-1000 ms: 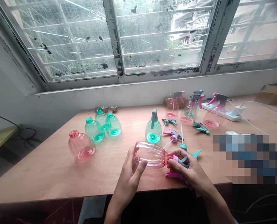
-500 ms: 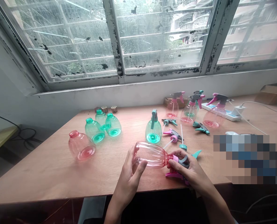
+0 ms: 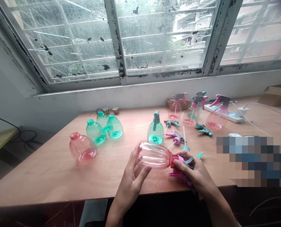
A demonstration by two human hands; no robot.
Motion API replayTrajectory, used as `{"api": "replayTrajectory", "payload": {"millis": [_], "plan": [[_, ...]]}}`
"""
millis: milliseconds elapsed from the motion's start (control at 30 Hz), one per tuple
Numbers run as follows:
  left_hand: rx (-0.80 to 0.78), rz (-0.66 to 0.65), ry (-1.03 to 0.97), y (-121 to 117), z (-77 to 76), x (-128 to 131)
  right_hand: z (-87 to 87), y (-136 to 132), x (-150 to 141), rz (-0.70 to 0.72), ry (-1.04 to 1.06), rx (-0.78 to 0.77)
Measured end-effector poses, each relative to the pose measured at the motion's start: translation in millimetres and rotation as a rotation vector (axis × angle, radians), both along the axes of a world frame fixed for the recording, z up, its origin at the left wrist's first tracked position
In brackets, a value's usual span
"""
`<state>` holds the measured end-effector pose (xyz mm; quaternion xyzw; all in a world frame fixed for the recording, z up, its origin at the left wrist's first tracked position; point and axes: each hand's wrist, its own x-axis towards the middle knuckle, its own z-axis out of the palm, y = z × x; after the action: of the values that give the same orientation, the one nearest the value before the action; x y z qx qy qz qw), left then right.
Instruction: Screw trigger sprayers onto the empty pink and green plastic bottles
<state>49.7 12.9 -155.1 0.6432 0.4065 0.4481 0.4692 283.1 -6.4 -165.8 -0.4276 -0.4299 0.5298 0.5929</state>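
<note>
A pink transparent bottle (image 3: 156, 155) lies on its side just above the near edge of the wooden table (image 3: 48, 170). My left hand (image 3: 133, 178) cups its base end, thumb and fingers round it. My right hand (image 3: 194, 171) is closed on the grey and pink spray head (image 3: 186, 164) at the bottle's neck. A loose teal trigger piece (image 3: 198, 154) shows just behind my right hand.
An uncapped pink bottle (image 3: 81, 148) and three uncapped teal bottles (image 3: 104, 127) stand at the left. A teal bottle with a sprayer (image 3: 156, 129) stands mid-table. Loose spray heads (image 3: 176, 137) lie nearby. Finished bottles (image 3: 194, 110) and a power strip (image 3: 225, 113) sit at the back right.
The pink bottle has risen slightly and tilted, and my right hand has shifted a little on the spray head.
</note>
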Motion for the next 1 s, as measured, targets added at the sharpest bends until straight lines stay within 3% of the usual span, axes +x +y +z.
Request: {"api": "replayTrajectory", "payload": {"millis": [333, 600, 1000], "plan": [[-0.069, -0.029, -0.028, -4.1, 3.4, 0.5, -0.7, 0.4, 0.3, 0.012, 0.001, -0.007], [-0.085, 0.02, -0.034, -2.5, 0.8, 0.3, -1.5, 0.9, -1.8, 0.038, -0.029, -0.027], [0.031, 0.005, -0.001, 4.2, -2.0, 2.1, 3.0, 0.8, -2.0, -0.025, -0.02, -0.002]]}}
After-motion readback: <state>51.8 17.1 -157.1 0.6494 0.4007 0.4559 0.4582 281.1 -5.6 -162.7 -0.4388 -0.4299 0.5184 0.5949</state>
